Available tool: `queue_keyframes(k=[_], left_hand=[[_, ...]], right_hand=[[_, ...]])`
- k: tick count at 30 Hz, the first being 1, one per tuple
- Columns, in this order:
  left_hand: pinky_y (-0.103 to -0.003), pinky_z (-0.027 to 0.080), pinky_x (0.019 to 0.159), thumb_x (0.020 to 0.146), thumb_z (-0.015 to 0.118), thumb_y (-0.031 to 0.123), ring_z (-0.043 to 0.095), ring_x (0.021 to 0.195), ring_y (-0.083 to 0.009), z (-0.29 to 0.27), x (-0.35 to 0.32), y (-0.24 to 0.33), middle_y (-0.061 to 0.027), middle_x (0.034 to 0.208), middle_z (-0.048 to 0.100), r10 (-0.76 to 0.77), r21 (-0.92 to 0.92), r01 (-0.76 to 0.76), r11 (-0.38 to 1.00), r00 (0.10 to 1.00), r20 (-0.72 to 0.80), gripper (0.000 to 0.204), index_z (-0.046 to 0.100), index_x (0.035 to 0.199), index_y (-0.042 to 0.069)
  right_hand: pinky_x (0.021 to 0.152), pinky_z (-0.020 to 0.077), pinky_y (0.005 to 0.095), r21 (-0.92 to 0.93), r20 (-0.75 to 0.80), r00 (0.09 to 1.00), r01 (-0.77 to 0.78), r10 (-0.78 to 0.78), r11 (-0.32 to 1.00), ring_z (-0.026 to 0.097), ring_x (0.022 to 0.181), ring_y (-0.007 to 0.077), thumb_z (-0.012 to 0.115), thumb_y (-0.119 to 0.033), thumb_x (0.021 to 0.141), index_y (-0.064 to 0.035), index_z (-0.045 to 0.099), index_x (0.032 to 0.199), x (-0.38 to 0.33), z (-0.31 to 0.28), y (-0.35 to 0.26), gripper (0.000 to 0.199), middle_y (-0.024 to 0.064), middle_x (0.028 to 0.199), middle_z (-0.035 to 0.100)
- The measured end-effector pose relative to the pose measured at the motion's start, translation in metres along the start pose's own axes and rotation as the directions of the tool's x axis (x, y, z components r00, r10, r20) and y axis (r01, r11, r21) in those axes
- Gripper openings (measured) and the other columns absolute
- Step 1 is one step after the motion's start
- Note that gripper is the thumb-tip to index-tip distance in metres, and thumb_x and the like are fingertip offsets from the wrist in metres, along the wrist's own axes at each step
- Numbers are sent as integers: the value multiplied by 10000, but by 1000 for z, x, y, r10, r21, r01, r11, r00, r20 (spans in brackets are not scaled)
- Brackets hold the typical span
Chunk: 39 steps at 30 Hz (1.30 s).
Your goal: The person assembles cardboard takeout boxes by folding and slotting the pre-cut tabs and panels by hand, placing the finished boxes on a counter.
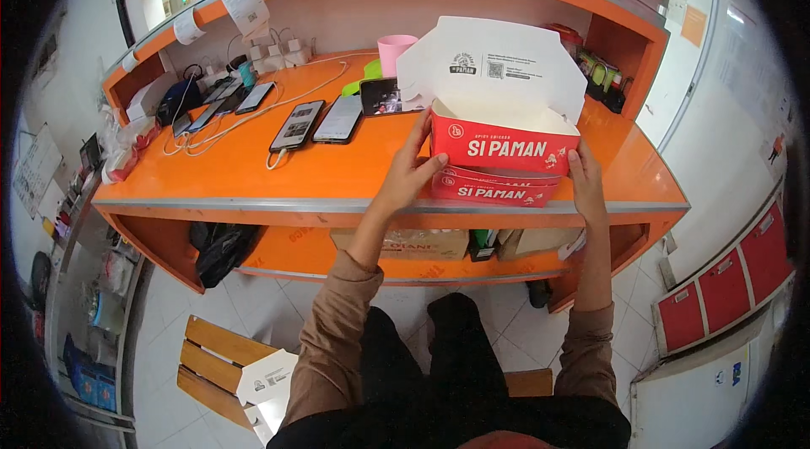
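Left hand [413,170] and right hand [587,183] pinch the red box [498,145] between them, thumbs near its front corners; light, even pressure should keep its walls square. Just below the grip sits a red stack [496,192] (box count unclear); beyond rises the white lid [523,40]; leftward lie phones [298,126].

A head-worn fisheye looks down from near over the orange counter [228,166].
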<state>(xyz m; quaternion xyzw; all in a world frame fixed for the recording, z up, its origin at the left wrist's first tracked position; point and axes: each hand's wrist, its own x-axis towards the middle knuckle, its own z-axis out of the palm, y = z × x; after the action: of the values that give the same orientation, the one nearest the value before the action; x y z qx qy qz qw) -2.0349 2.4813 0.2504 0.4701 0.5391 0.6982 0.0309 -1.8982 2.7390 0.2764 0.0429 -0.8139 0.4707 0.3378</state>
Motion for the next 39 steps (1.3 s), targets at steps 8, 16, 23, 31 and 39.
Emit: queue_keyframes(k=[8, 16, 23, 31, 39], left_hand=[[-372, 345, 959, 772, 644, 240, 265, 1265, -301, 12, -14, -3, -212, 1350, 277, 78, 362, -32, 932, 991, -112, 743, 211, 1337, 25], [-397, 356, 942, 698, 701, 225, 371, 1194, -342, 23, -17, 2, -211, 1292, 348, 200, 553, -133, 822, 978, -61, 539, 469, 1138, 15], [-343, 442, 823, 649, 724, 180, 460, 1076, -317, 18, -7, 9, -198, 1228, 370, 145, 531, -107, 840, 989, -31, 418, 511, 965, 8], [-337, 461, 793, 592, 740, 134, 486, 1030, -277, 7, -4, -4, -177, 1221, 371, 208, 415, -161, 896, 975, -72, 338, 517, 820, 23], [-352, 421, 909, 648, 735, 74, 447, 1121, -252, -32, -10, 0, -158, 1259, 357, 67, 207, -75, 975, 997, 46, 372, 516, 947, 45]], right_hand=[[979, 281, 407, -718, 36, 895, 333, -446, 611, 387, 1178, 244, 562, -136, 792, -117, 359, 1306, 0, 29, -63, 553, 172, 1383, 204], [752, 358, 364, -611, 578, 738, 675, -349, 414, 502, 900, 203, 561, -101, 743, -210, 527, 1139, 30, 65, -91, 413, 44, 1046, 502], [690, 365, 341, -709, 524, 764, 636, -376, 304, 513, 829, 202, 527, -133, 734, -198, 564, 1019, 28, 84, -88, 295, 45, 958, 503], [769, 378, 357, -619, 484, 754, 654, -444, 436, 490, 906, 244, 536, -81, 707, -159, 556, 1054, 19, 102, -75, 356, 80, 994, 497], [973, 312, 407, -433, -151, 757, 528, -636, 731, 396, 1155, 292, 721, -116, 645, -110, 379, 1250, -13, 54, -42, 695, 162, 1260, 369]])
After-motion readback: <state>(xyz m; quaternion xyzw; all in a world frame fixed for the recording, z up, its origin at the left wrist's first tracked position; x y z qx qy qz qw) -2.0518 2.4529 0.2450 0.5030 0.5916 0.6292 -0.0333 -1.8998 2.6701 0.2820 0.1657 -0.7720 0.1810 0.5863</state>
